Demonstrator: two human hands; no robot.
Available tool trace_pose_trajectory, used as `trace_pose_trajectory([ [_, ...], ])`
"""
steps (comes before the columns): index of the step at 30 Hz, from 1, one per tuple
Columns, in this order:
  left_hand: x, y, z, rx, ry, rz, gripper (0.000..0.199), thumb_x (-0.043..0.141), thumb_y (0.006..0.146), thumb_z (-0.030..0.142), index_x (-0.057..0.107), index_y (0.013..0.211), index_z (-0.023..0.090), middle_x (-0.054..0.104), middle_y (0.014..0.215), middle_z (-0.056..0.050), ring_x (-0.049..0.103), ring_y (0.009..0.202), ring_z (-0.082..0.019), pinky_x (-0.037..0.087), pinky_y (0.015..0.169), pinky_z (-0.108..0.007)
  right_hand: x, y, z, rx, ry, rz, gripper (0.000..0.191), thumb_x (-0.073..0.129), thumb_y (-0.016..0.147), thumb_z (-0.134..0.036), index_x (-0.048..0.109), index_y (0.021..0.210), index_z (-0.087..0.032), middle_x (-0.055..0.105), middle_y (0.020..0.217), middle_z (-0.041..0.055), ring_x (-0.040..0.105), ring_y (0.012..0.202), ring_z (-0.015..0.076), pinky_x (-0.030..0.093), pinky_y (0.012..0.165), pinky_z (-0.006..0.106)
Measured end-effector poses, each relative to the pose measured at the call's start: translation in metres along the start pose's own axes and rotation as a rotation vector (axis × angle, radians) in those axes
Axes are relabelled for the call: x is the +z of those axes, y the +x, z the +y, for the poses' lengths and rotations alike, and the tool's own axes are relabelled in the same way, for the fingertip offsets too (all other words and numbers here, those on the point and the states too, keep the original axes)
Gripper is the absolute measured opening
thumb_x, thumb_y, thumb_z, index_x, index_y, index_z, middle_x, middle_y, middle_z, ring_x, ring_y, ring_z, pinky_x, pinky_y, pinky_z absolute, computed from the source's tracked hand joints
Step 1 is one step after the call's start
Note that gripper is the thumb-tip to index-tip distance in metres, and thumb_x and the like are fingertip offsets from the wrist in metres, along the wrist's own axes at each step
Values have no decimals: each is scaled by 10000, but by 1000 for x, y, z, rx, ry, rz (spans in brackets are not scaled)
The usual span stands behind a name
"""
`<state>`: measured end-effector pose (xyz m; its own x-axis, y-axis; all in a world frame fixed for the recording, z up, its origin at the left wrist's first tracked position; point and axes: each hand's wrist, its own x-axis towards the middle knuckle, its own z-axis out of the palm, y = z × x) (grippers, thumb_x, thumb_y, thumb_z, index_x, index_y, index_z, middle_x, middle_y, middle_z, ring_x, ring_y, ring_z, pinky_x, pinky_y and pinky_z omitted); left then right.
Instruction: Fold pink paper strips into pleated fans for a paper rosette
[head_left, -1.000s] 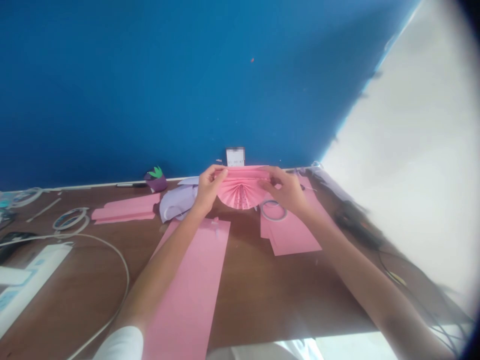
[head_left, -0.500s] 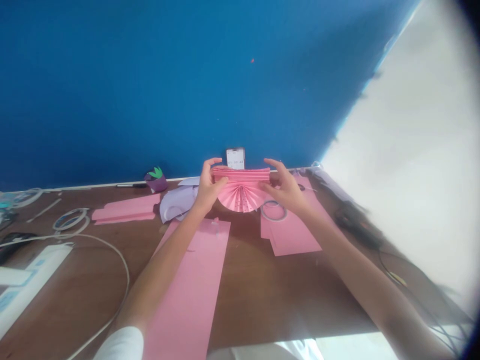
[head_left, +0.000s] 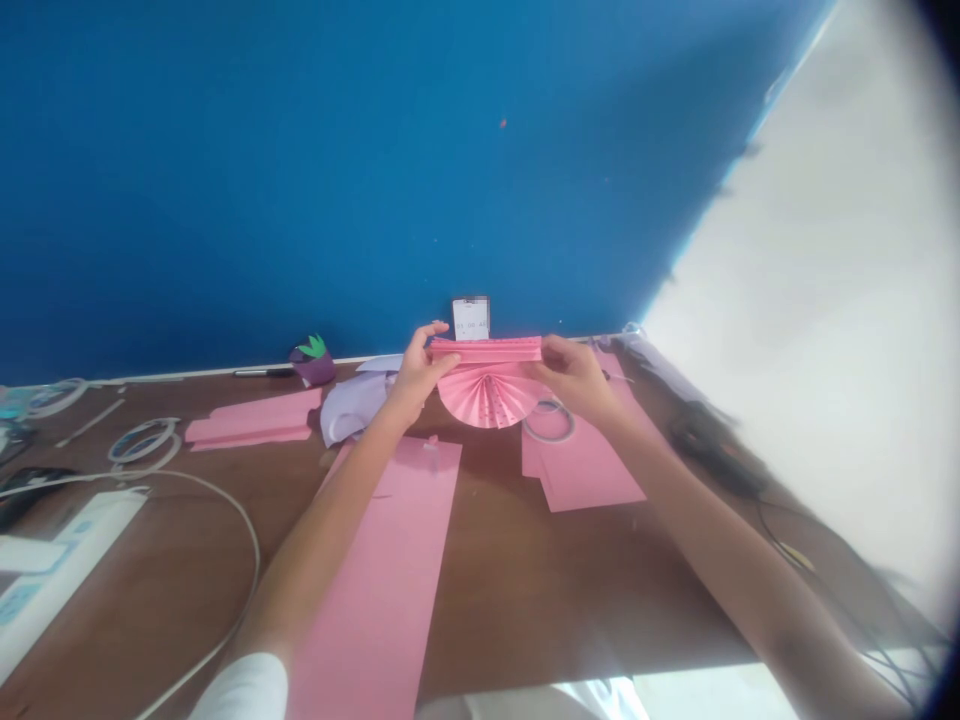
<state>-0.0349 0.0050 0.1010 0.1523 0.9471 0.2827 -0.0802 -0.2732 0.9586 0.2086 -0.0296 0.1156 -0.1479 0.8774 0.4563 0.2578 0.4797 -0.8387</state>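
Note:
A pink pleated paper fan (head_left: pixel 489 398) is held up above the table, its half-round pleats hanging below a folded band along the top. My left hand (head_left: pixel 421 372) grips the band's left end, thumb in front. At the right end, my right hand (head_left: pixel 576 372) pinches the paper between thumb and fingers. Below my left forearm lies a long pink sheet (head_left: pixel 397 560). More pink sheets (head_left: pixel 589 470) lie under and beyond my right hand, with a roll of tape (head_left: pixel 549 421) on them.
A phone (head_left: pixel 471 318) stands against the blue wall. Leftward are lilac paper (head_left: pixel 352 405), a purple pot-shaped item (head_left: pixel 315 365), folded pink paper (head_left: pixel 255 418), tape rolls (head_left: pixel 142 440), a cable and a white box (head_left: pixel 75 570). A dark object (head_left: pixel 716 450) lies right.
The fingers of my right hand, raised before, have come down onto the band's right end. My left fingers have lowered slightly too, and the fan has shifted slightly right.

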Motion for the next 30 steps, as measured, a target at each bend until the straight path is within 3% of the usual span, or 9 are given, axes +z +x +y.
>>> trace_pose_trajectory([
  [8, -2, -2, 5, 68, 284, 1, 452, 712, 767, 327, 566, 1184, 230, 623, 1148, -67, 616, 1007, -216, 507, 851, -350, -2, 2, 9, -14, -20, 55, 129, 658, 808, -309, 658, 883, -204, 712, 864, 41, 653, 773, 173, 523, 683, 311],
  [18, -1, -6, 9, 81, 477, -192, 186, 631, 808, 327, 641, 926, 183, 683, 1003, -51, 630, 962, -209, 481, 896, -354, -5, 6, 18, 11, 118, 111, 148, 714, 797, -337, 637, 866, -232, 654, 819, -5, 593, 721, 129, 469, 662, 268],
  [21, 1, -8, 14, 134, 611, -247, 225, 623, 797, 273, 650, 1008, 201, 686, 1087, -55, 621, 1029, -220, 473, 920, -357, -5, 5, 13, 21, 128, 57, 164, 716, 802, -356, 631, 854, -225, 640, 801, -5, 578, 712, 126, 462, 650, 263],
  [24, 5, -12, 18, 143, 653, -346, 366, 603, 781, 201, 612, 1145, 235, 673, 1179, -50, 628, 1040, -218, 481, 899, -345, -4, 4, 8, 34, 189, -87, 184, 704, 813, -373, 614, 857, -218, 640, 813, 5, 588, 730, 135, 469, 646, 270],
  [30, 15, -20, 22, 225, 865, -364, 316, 560, 800, 178, 642, 1093, 265, 714, 1021, -32, 634, 826, -216, 454, 713, -322, -2, 1, 1, 33, 214, -170, 160, 674, 833, -346, 609, 878, -207, 652, 890, 24, 613, 797, 149, 488, 699, 296],
])
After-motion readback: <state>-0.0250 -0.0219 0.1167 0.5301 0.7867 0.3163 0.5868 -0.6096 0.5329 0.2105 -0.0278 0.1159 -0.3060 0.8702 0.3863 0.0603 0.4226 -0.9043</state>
